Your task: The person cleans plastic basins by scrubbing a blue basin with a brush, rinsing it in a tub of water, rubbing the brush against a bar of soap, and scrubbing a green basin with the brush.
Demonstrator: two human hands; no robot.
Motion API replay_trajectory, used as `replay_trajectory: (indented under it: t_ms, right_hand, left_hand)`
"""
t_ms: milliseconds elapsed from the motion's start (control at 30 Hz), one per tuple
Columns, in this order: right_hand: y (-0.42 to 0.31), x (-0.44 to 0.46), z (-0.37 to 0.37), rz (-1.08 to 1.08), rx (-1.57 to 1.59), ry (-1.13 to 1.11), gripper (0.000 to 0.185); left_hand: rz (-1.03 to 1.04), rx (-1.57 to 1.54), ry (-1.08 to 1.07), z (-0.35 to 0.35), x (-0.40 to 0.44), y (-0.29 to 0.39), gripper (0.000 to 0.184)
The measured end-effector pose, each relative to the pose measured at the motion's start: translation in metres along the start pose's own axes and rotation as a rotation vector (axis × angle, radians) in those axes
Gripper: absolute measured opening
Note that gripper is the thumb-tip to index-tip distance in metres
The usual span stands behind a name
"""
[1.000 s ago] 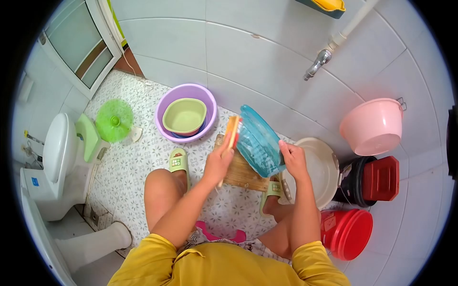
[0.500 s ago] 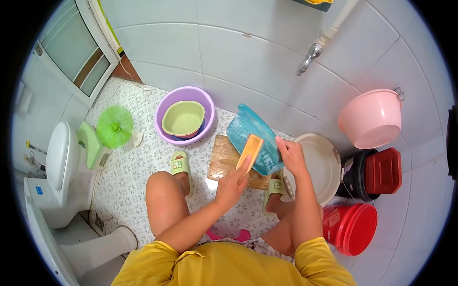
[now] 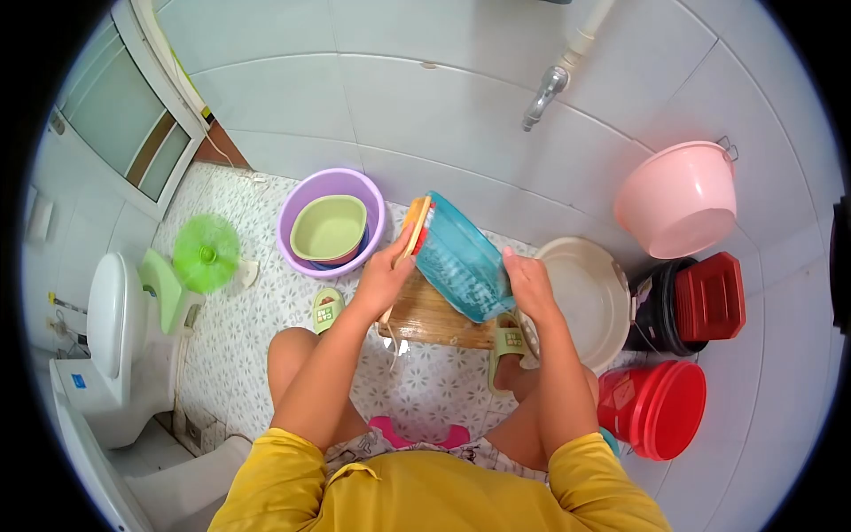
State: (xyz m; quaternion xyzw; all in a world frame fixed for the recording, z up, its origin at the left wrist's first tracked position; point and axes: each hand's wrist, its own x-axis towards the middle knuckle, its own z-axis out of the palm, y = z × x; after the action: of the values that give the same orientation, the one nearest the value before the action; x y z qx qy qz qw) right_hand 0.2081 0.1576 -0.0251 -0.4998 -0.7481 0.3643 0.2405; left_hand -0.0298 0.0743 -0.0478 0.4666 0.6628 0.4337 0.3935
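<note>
My left hand [image 3: 383, 277] is wrapped round a scrubbing brush [image 3: 415, 222] with a yellowish back and red and white bristles. The bristles are against the left edge of a blue plastic basin [image 3: 465, 262], whose surface carries white suds. My right hand [image 3: 529, 282] grips the basin's right edge, thumb on top. The basin is held tilted above a wet wooden board [image 3: 430, 319] on the floor. A cord loop [image 3: 393, 346] hangs from the brush's lower end.
A purple basin [image 3: 378, 191] holding a green basin [image 3: 328, 226] stands at left. Beside my right arm is a beige tub [image 3: 581, 301]. Red buckets [image 3: 651, 408], a black bucket [image 3: 651, 310] and a pink bucket [image 3: 678, 199] line the right; a tap [image 3: 545, 97] juts from the wall.
My left hand has moved up and left, bringing the brush from the middle of the blue basin to its left edge. The brush has turned onto its side. The view has shifted slightly.
</note>
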Motion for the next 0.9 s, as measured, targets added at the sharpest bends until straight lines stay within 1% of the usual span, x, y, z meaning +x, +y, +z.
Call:
replay_trajectory:
  t_ms: [100,167,200,267,300,367,467,600,667,700,767,800,833,867,900]
  right_hand:
    - [-0.002,0.0,-0.001,-0.006,0.0,0.005,0.055]
    - [-0.004,0.0,-0.003,-0.022,-0.047,-0.011,0.056]
    - [-0.002,0.0,-0.002,-0.011,-0.047,-0.005,0.056]
    - [0.002,0.001,0.0,0.015,-0.007,0.01,0.055]
    - [0.005,0.001,0.002,0.022,-0.006,0.017,0.055]
    - [0.011,0.001,0.006,-0.01,0.152,0.063,0.052]
    - [0.019,0.002,0.012,-0.054,0.211,0.093,0.05]
    - [0.025,0.003,0.017,-0.013,0.257,0.091,0.05]
    - [0.022,0.001,0.016,0.016,0.385,-0.023,0.045]
    - [0.02,0.001,0.013,0.016,0.39,-0.017,0.045]
    - [0.013,-0.002,0.008,0.021,0.643,-0.255,0.029]
    - [0.012,-0.002,0.006,0.016,0.647,-0.256,0.029]
    - [0.012,-0.003,0.005,-0.049,0.682,-0.361,0.03]
    - [0.011,-0.004,0.006,-0.115,0.717,-0.467,0.039]
    - [0.016,-0.003,0.009,-0.12,0.721,-0.469,0.039]
  left_hand:
    - [0.059,0.088,-0.024,0.004,-0.025,0.007,0.055]
    - [0.249,0.279,-0.054,0.01,-0.047,0.017,0.06]
    - [0.25,0.278,-0.067,0.014,-0.056,0.021,0.06]
    - [0.28,0.617,-0.139,0.021,-0.07,0.028,0.063]
    - [0.283,0.618,-0.148,0.024,-0.073,0.026,0.063]
    - [0.393,0.796,-0.124,0.03,-0.077,0.021,0.064]
    - [0.462,0.88,-0.134,0.035,-0.079,0.019,0.064]
    - [0.495,0.835,-0.129,0.035,-0.083,0.018,0.064]
    - [0.492,0.825,-0.103,0.035,-0.083,0.016,0.064]
    - [0.497,0.829,-0.107,0.035,-0.082,0.016,0.064]
    - [0.452,0.739,-0.053,0.034,-0.083,0.016,0.065]
    - [0.454,0.745,-0.051,0.033,-0.083,0.015,0.065]
    - [0.426,0.737,-0.058,0.031,-0.082,0.014,0.065]
    - [0.398,0.729,-0.065,0.028,-0.083,0.014,0.066]
    - [0.397,0.736,-0.062,0.026,-0.083,0.014,0.066]
